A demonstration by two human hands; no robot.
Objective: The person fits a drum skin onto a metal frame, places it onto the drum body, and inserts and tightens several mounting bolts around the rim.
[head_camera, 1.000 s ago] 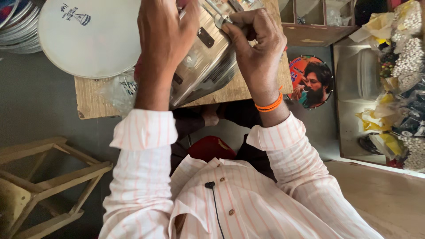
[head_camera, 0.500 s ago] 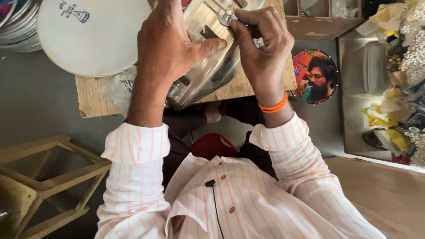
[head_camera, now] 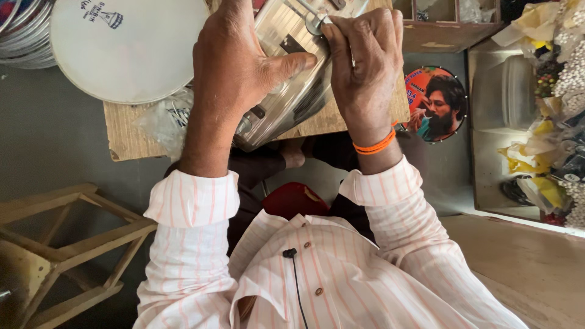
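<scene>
A shiny ribbed metal drum shell with small dark lugs lies tilted on a low wooden board. My left hand wraps over its upper left side, thumb pressed across the ribbed wall. My right hand pinches a small silver metal tool at the shell's top edge. An orange band circles my right wrist. The far end of the shell is cut off by the frame's top.
A round white drumhead lies at the upper left, beside stacked metal rings. A wooden stool frame stands lower left. A round picture disc, a metal tray and yellow wrappings are at the right.
Both hands and the shell have shifted slightly down and right in view. My left hand has slid further over the shell, thumb now stretched across it. The right hand still works at the top edge.
</scene>
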